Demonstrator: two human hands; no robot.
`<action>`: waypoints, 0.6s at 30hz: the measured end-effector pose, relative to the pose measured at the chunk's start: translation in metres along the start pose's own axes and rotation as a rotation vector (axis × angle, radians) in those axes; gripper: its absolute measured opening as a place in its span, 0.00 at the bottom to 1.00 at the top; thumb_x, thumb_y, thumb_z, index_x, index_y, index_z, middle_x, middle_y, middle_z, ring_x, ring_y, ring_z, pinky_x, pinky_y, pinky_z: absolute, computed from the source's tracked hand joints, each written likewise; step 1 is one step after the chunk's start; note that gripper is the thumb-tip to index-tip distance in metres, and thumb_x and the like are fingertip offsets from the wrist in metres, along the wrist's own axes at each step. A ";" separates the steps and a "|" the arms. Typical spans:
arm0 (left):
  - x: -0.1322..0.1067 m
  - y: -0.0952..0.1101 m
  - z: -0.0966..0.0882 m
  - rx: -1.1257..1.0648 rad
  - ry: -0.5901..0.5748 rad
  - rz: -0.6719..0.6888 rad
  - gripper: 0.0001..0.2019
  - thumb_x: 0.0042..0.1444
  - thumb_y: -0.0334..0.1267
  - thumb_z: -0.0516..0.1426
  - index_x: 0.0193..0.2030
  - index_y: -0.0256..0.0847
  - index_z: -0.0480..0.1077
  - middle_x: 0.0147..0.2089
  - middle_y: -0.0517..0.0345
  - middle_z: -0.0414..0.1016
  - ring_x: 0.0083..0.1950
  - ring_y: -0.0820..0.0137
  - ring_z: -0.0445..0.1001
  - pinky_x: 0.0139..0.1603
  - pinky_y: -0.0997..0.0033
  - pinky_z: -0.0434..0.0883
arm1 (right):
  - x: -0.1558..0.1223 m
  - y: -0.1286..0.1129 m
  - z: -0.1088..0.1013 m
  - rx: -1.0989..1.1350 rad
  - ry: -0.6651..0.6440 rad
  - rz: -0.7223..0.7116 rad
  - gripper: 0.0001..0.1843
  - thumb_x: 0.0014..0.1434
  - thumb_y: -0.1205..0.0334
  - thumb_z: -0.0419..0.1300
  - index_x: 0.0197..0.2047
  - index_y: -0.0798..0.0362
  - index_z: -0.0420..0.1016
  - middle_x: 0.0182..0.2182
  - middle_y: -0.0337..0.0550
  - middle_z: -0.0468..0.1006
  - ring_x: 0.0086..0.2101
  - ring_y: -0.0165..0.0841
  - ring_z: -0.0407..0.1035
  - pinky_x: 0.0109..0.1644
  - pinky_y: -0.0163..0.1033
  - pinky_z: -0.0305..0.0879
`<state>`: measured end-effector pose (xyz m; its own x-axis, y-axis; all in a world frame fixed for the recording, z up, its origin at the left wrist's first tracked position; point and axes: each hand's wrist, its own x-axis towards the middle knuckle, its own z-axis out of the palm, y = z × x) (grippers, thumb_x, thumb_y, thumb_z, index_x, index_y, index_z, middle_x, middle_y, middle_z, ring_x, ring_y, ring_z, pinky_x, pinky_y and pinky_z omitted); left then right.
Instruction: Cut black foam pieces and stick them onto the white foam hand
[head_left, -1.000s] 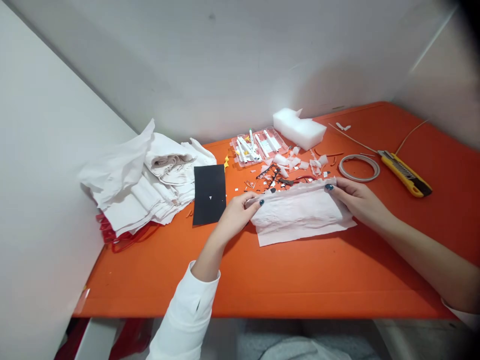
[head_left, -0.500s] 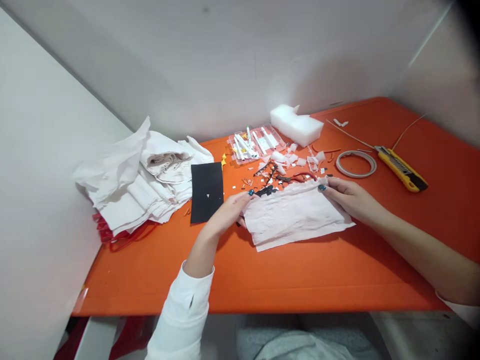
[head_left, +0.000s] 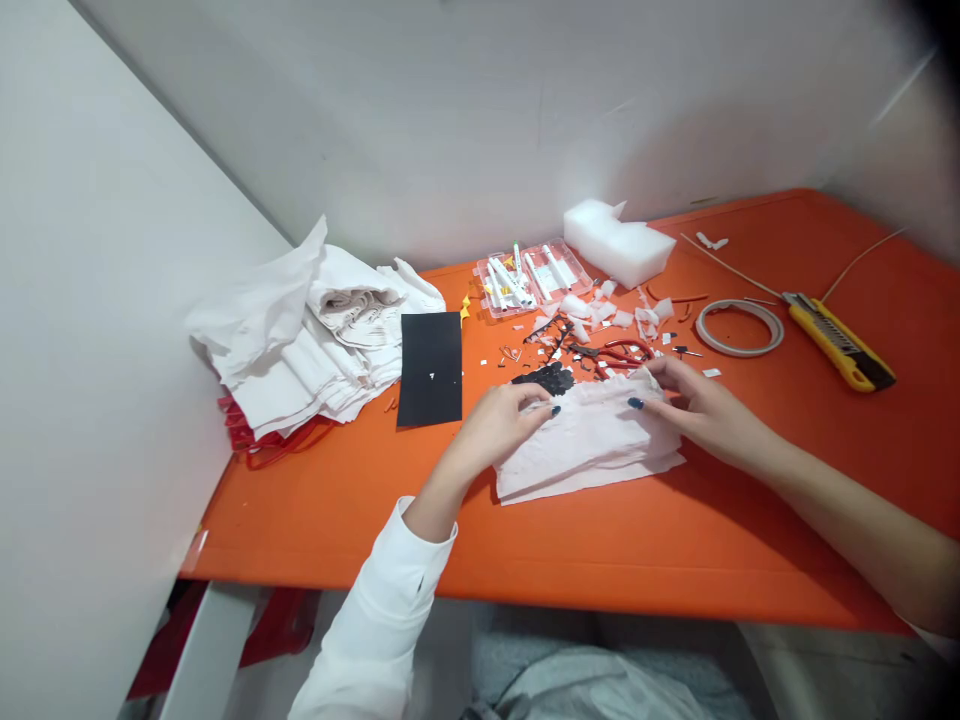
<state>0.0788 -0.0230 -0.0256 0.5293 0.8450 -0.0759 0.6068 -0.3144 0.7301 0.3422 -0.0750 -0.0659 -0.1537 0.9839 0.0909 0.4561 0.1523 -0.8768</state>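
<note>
A white sheet of thin, crinkled paper or tissue (head_left: 585,445) lies low over the orange table in front of me, its upper edge puckered. At that edge my left hand (head_left: 514,418) pinches it, thumb and fingers close together. My right hand (head_left: 686,405) grips the upper right corner, with the thumb on top. Just beyond the sheet sit a heap of black scraps (head_left: 551,378) and red-handled pliers (head_left: 622,352). Left of my left hand is a black rectangular card (head_left: 431,370) with a tiny white fleck on it.
A pile of white sheets (head_left: 315,350) covers the left side. At the back stand an opened clear case (head_left: 574,262) with white markers and a white foam block (head_left: 619,245). Foam bits and clippings lie scattered. Right are a tape roll (head_left: 739,328) and a yellow utility knife (head_left: 840,345).
My left hand has moved inward along the sheet's upper edge, toward my right hand. The sheet hangs lower and looks more gathered. The whole view has shifted slightly.
</note>
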 end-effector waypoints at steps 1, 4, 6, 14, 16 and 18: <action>0.001 0.000 0.004 -0.004 -0.020 0.025 0.10 0.56 0.41 0.55 0.36 0.42 0.76 0.38 0.56 0.79 0.39 0.65 0.74 0.39 0.72 0.65 | 0.001 -0.001 0.000 -0.145 0.067 -0.086 0.22 0.58 0.46 0.59 0.51 0.50 0.66 0.50 0.51 0.73 0.50 0.45 0.67 0.49 0.47 0.66; 0.001 0.002 0.013 -0.024 -0.112 0.113 0.10 0.59 0.40 0.53 0.39 0.41 0.75 0.41 0.56 0.78 0.42 0.66 0.74 0.42 0.73 0.65 | 0.002 -0.004 0.003 -0.479 0.167 -0.341 0.32 0.54 0.46 0.64 0.58 0.49 0.63 0.57 0.54 0.67 0.57 0.49 0.59 0.59 0.53 0.55; 0.000 0.007 0.017 -0.031 -0.185 0.175 0.10 0.60 0.39 0.52 0.40 0.41 0.74 0.42 0.56 0.77 0.43 0.67 0.73 0.43 0.73 0.65 | 0.002 -0.009 0.008 -0.562 0.096 -0.451 0.29 0.57 0.47 0.61 0.58 0.48 0.64 0.55 0.52 0.70 0.55 0.48 0.61 0.59 0.52 0.54; -0.002 0.016 0.014 0.115 -0.188 0.225 0.14 0.66 0.41 0.44 0.40 0.40 0.68 0.38 0.57 0.74 0.41 0.69 0.72 0.39 0.74 0.64 | -0.004 -0.021 0.016 -0.508 -0.096 -0.364 0.12 0.64 0.57 0.53 0.33 0.53 0.72 0.28 0.46 0.75 0.31 0.37 0.68 0.34 0.38 0.61; -0.003 0.015 0.014 0.237 -0.202 0.186 0.15 0.65 0.48 0.45 0.42 0.41 0.67 0.37 0.56 0.75 0.39 0.66 0.73 0.35 0.73 0.62 | -0.006 -0.021 0.014 -0.449 -0.080 -0.262 0.08 0.63 0.62 0.53 0.35 0.53 0.72 0.30 0.46 0.77 0.31 0.36 0.70 0.33 0.36 0.62; -0.005 0.015 0.013 0.361 -0.216 0.189 0.18 0.61 0.54 0.50 0.45 0.42 0.66 0.39 0.55 0.76 0.39 0.62 0.73 0.33 0.72 0.61 | -0.007 -0.020 0.014 -0.413 -0.047 -0.164 0.07 0.60 0.66 0.53 0.40 0.52 0.72 0.32 0.44 0.79 0.31 0.35 0.72 0.32 0.35 0.63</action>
<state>0.0932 -0.0374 -0.0235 0.7386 0.6610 -0.1325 0.6355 -0.6170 0.4643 0.3219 -0.0863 -0.0562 -0.2888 0.9397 0.1830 0.7325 0.3400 -0.5898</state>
